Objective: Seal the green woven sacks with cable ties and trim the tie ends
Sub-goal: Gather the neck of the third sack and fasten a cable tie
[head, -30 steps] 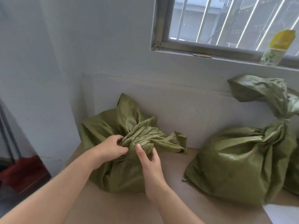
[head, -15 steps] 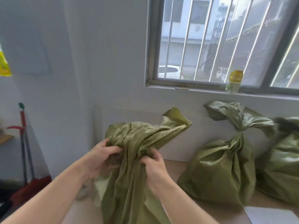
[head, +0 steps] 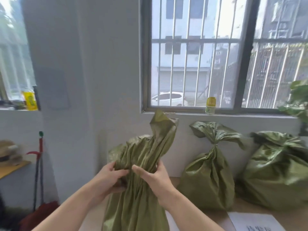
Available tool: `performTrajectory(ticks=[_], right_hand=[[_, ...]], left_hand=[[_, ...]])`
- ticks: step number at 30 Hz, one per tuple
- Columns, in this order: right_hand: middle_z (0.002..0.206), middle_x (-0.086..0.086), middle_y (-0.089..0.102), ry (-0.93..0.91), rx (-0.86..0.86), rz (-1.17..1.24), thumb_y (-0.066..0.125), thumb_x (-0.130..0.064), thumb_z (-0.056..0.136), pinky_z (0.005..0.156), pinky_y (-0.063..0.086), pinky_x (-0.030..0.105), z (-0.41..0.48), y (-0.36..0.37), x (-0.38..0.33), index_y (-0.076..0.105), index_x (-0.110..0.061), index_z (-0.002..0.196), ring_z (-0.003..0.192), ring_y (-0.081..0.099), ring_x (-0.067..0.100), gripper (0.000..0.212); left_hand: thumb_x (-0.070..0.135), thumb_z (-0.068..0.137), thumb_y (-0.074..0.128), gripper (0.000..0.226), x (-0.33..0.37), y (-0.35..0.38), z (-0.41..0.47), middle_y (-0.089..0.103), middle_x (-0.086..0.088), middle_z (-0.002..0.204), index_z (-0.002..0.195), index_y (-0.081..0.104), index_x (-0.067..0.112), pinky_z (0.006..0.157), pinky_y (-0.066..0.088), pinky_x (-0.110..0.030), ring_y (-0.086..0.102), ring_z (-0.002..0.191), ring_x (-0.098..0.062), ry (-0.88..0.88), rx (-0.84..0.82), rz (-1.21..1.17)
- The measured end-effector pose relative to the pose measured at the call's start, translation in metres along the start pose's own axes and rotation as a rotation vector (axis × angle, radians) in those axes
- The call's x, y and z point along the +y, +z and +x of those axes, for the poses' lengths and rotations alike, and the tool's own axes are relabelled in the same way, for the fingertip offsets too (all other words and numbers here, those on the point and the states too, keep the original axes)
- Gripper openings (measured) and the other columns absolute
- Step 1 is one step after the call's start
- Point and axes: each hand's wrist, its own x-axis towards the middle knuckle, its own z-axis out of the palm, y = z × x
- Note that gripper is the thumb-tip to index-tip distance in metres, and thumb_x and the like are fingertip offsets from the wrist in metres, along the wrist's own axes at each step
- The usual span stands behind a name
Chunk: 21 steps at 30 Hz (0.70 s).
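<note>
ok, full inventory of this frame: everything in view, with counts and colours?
held sack: 1, green, centre, held up by its neck
tied sack: 1, green, table, right of it
third sack: 1, green, table, far right
table: 1, tan, under sacks
bottle: 1, yellow cap, windowsill
paper sheet: 1, white, table, lower right
plant: 1, green, right edge
packet: 1, yellow, left sill
broom: 1, red, left wall
left hand: 1, grips held sack's neck
right hand: 1, grips the same neck

The pale tan surface (head: 295,221) runs along the wall under the window. Two filled green woven sacks sit on it, the tied sack (head: 208,185) just beside the rightmost sack (head: 273,177). A printed sheet of paper (head: 253,222) lies flat before them, and the left sack (head: 138,205) has its base out of view.
</note>
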Motion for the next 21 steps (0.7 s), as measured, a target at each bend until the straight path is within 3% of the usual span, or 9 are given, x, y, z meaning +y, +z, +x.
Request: performTrajectory(ticks=[3,7,12,21], right_hand=[[0.115,-0.011,0.078,0.033,0.053,0.048,0.087,-0.041,0.081,0.103,0.057,0.042,-0.031,-0.015,-0.004,0.064,-0.033,0.127,0.111,0.073,0.015,0.051],[0.112,-0.007,0.079,0.045,0.137,0.078,0.069,-0.025,0.099,0.101,0.058,0.045,-0.067,-0.032,-0.012,0.068,-0.032,0.123,0.108,0.074,0.02,0.025],[0.113,-0.001,0.078,0.01,0.25,0.081,0.058,-0.017,0.106,0.1,0.058,0.042,-0.109,-0.05,-0.027,0.072,-0.027,0.112,0.107,0.073,0.022,0.018],[0.111,-0.002,0.079,-0.014,0.385,0.077,0.061,-0.02,0.104,0.106,0.054,0.048,-0.177,-0.117,-0.04,0.075,-0.027,0.105,0.111,0.072,0.023,0.016]], left_hand=[[0.007,0.096,0.069,0.027,0.003,0.027,-0.038,0.08,-0.007,0.106,0.121,0.068,0.017,0.094,0.059,-0.055,0.077,0.1,-0.03,0.021,-0.013,-0.02],[0.008,0.095,0.07,0.027,0.007,0.049,-0.082,0.08,-0.007,0.105,0.121,0.068,0.013,0.091,0.062,-0.052,0.077,0.099,-0.03,0.013,-0.026,-0.023],[0.007,0.095,0.069,0.027,0.007,0.076,-0.116,0.075,-0.015,0.116,0.121,0.065,0.01,0.09,0.062,-0.053,0.073,0.106,-0.033,0.003,-0.034,-0.036],[0.008,0.097,0.065,0.024,0.001,0.157,-0.157,0.072,-0.014,0.118,0.12,0.063,0.013,0.092,0.061,-0.055,0.07,0.11,-0.035,0.006,-0.121,-0.14]])
